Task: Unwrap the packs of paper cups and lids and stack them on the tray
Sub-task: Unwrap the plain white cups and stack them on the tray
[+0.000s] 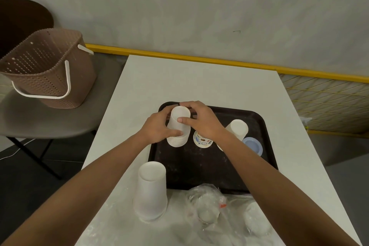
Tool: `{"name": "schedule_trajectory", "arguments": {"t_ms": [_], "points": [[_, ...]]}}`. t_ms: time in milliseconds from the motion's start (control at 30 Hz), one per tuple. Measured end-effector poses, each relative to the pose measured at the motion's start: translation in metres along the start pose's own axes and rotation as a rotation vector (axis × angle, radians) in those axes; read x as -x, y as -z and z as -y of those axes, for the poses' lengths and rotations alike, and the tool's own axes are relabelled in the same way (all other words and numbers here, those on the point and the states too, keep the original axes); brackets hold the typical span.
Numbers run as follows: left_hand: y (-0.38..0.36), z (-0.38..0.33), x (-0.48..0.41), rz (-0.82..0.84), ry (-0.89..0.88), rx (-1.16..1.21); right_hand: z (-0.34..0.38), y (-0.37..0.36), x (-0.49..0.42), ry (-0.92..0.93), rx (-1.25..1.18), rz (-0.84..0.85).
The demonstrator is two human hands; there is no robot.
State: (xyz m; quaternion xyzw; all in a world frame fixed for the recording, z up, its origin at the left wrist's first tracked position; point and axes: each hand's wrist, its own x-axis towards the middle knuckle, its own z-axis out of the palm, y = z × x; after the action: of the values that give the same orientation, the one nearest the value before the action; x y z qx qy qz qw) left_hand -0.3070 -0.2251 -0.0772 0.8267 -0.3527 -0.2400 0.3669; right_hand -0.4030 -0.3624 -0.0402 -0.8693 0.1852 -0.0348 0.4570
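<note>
A brown basket (46,68) sits on a chair at far left, then on a white table (179,78) the left hand (157,128) and right hand (201,122) both grip an upside-down stack of white cups (178,126) standing on a dark tray (199,164), with another cup stack (237,129) further right.

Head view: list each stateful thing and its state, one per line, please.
Left hand: gripping the cup stack on the tray.
Right hand: gripping the same stack near its top.
Cup stack: upside down, on the tray, held.
Second stack: upside down, on the tray, free.
Big stack: upside down, on the table, off the tray.
Plastic wrap: crumpled, still holding round white items.
Basket: tilted on the chair.
Tray: partly filled.
</note>
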Motion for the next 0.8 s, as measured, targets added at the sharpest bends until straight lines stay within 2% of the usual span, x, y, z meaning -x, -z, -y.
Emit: {"name": "schedule_trajectory", "arguments": {"t_ms": [133,267,433,567,667,800], "points": [[0.011,0.0,0.012,0.004,0.017,0.027,0.008,0.004,0.007,0.053,0.119,-0.079],[0.026,-0.002,0.029,-0.095,0.044,0.1,0.028,0.01,0.02,0.109,0.112,-0.16],[0.042,-0.012,0.061,-0.166,0.047,0.312,0.059,0.002,0.044,0.215,0.047,-0.13],[0.049,-0.014,0.094,-0.111,0.011,0.443,0.074,-0.013,0.064,0.22,0.025,-0.073],[0.051,-0.007,0.119,-0.002,-0.009,0.539,0.077,-0.024,0.078,0.163,0.033,-0.021],[0.047,0.009,0.147,0.152,0.007,0.468,0.077,-0.038,0.097,0.072,0.094,0.072]]}}
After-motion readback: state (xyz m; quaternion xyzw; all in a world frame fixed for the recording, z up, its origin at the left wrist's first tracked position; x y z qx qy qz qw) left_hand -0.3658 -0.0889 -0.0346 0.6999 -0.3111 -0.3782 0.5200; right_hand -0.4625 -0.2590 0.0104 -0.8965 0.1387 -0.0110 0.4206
